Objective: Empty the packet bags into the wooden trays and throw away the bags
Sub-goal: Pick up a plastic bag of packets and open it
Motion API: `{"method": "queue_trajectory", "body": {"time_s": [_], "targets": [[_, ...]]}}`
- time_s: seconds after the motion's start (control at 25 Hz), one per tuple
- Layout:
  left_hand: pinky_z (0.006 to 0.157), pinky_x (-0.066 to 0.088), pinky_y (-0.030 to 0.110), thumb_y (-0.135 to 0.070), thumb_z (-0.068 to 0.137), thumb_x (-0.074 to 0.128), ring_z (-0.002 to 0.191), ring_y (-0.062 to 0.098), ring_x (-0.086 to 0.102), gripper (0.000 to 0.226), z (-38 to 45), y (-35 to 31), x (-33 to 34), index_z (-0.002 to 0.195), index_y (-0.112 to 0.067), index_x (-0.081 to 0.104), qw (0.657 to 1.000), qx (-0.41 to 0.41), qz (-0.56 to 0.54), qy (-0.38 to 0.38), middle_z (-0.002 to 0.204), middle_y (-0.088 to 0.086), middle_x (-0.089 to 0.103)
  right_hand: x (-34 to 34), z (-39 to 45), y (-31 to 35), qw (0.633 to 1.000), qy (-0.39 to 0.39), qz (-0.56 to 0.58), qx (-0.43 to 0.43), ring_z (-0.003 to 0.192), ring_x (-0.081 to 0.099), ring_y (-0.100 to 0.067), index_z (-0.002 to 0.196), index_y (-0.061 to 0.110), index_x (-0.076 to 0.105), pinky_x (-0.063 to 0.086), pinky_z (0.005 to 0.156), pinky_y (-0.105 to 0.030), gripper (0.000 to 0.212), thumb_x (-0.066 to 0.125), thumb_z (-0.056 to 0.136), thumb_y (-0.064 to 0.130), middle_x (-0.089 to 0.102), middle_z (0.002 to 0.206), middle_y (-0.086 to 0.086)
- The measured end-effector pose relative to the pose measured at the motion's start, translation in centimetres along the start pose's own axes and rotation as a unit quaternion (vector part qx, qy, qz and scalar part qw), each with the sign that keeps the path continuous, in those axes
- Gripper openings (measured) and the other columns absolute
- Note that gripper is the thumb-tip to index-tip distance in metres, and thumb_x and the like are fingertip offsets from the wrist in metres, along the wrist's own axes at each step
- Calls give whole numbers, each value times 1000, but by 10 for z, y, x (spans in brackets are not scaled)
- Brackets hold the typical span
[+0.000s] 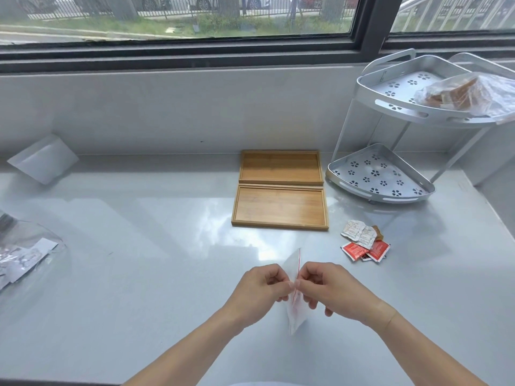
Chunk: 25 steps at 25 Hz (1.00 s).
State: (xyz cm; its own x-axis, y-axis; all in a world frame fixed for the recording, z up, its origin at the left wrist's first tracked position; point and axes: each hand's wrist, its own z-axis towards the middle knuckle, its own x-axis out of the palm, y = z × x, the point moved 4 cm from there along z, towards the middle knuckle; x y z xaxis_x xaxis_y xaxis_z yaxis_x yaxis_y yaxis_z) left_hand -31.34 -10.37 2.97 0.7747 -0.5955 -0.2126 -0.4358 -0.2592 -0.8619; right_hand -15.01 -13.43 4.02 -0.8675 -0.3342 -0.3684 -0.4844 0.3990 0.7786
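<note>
Both my hands hold a small clear zip bag [296, 307] with a red seal line, above the counter's near middle. My left hand [262, 285] pinches one side of its top and my right hand [326, 288] pinches the other, thumbs touching. Two shallow wooden trays lie side by side beyond: the near tray [280, 206] and the far tray [281, 167], both with nothing in them. A pile of small red and white packets [363, 243] lies loose on the counter to the right of the near tray.
A two-tier metal corner rack [390, 174] stands at the back right, with a plastic bag of brown items [468, 93] on its top shelf. Another clear bag with silvery packets [22, 254] lies at the left edge. A white folded paper [43, 158] leans on the back wall.
</note>
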Motion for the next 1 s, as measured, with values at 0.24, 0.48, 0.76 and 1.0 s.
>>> {"method": "queue_trajectory", "body": {"time_s": [0.24, 0.48, 0.76, 1.0], "targets": [[55, 37, 28, -39, 80, 42, 61, 9, 45, 18, -4, -11, 6, 70, -25, 45, 948, 103, 292, -67, 63, -10, 52, 1, -3, 8, 993, -49, -90, -63, 51, 39, -5, 62, 20, 54, 33, 50, -19, 16, 56, 74, 30, 51, 54, 10], [49, 29, 25, -37, 75, 38, 58, 8, 42, 17, -2, -18, -19, 67, -22, 39, 918, 108, 350, -153, 61, -7, 49, -18, -11, 4, 978, -107, -175, -23, 48, 38, -8, 56, 19, 48, 32, 48, -20, 19, 57, 71, 25, 48, 50, 7], [50, 30, 23, -32, 79, 47, 57, 8, 43, 16, -7, -20, -48, 67, -22, 44, 898, 119, 394, -154, 59, -7, 51, -49, -26, 11, 938, -137, -318, 15, 54, 46, -9, 59, 25, 48, 36, 52, -24, 19, 55, 70, 38, 54, 55, 7], [50, 32, 21, -22, 80, 59, 52, 9, 41, 26, 5, -24, -43, 56, -24, 50, 992, 24, 99, -79, 51, -14, 50, -54, -24, 32, 891, -242, -381, -49, 80, 55, -5, 90, 37, 54, 37, 56, -25, 14, 53, 80, 47, 60, 81, 19]]}}
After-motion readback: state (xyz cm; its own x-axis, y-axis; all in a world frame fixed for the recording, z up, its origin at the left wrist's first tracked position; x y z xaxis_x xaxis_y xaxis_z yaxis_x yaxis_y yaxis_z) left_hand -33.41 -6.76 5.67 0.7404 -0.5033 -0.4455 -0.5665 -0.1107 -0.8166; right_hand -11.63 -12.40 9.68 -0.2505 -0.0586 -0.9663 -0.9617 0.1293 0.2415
